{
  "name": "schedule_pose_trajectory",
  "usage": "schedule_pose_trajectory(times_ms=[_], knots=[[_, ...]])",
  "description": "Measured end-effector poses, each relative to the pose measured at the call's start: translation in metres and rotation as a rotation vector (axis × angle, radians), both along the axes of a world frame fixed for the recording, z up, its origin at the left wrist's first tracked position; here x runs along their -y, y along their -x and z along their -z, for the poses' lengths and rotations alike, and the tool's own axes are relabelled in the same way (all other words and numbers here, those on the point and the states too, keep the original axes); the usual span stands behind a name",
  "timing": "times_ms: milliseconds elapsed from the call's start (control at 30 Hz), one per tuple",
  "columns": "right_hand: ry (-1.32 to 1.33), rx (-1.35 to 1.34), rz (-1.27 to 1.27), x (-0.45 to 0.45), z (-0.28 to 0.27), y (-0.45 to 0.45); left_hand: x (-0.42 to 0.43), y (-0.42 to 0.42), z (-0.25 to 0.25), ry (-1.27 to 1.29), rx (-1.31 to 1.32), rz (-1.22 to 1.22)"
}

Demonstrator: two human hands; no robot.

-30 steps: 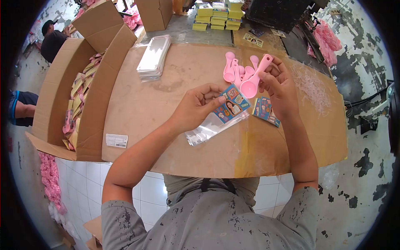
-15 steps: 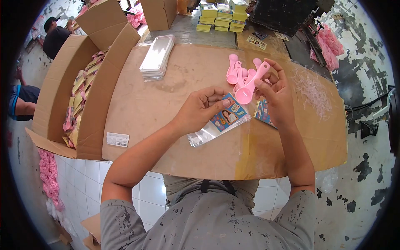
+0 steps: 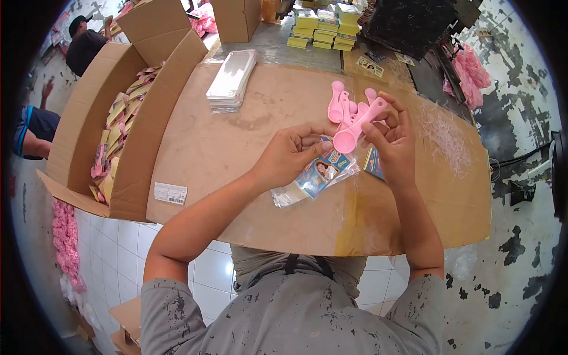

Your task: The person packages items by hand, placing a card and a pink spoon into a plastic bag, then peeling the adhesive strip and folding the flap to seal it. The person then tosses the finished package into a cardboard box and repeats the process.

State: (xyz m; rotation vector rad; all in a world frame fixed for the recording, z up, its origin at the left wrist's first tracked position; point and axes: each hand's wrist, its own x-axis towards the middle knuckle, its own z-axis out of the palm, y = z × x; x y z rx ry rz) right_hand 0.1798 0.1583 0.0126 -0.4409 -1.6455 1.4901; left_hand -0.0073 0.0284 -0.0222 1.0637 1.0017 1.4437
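My right hand [image 3: 393, 141] pinches the handle of a pink measuring spoon [image 3: 360, 125], its bowl pointing down and left. That bowl is right at the top edge of a clear plastic bag [image 3: 289, 195]. My left hand [image 3: 290, 155] has its thumb and fingers closed on the bag's upper edge. A blue printed card [image 3: 322, 174] with a picture of a person shows through the bag. More pink spoons [image 3: 338, 105] lie in a loose pile just beyond my hands. A stack of similar blue cards [image 3: 374, 164] is partly hidden behind my right wrist.
On the left stands an open carton [image 3: 139, 142] holding many packed spoons and cards. A stack of clear bags [image 3: 232, 80] sits at the back of the cardboard-covered table [image 3: 248, 207]. Card bundles [image 3: 324, 26] stand behind, plastic shreds [image 3: 444, 139] lie right. Two people are at far left.
The spoon's bowl has come down slightly to the bag's top edge. The card and bag sit lower beneath my left fingers. The whole view has shifted a little.
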Motion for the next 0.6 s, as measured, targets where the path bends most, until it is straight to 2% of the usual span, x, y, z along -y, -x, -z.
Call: schedule_pose_trajectory(times_ms=[167, 333, 433, 500, 567, 600], knots=[[-0.121, -0.026, -0.022, 0.014, 0.009, 0.007, -0.001, 0.003, 0.004, 0.021, -0.073, -0.002], [-0.353, 0.13, -0.214, -0.016, 0.02, -0.006, 0.0, 0.007, -0.003, 0.005, -0.028, 0.028], [-0.199, 0.021, -0.238, 0.007, -0.012, 0.008, 0.0, 0.01, 0.0, -0.016, 0.031, 0.132], [-0.316, 0.096, -0.282, 0.015, -0.036, 0.009, 0.002, 0.008, -0.004, -0.015, 0.036, 0.179], [-0.742, 0.358, -0.384, 0.002, -0.049, 0.001, 0.005, 0.008, -0.009, -0.02, 0.047, 0.209], [-0.72, 0.314, -0.408, 0.003, -0.057, 0.001, 0.007, 0.01, -0.012, -0.027, 0.057, 0.215]])
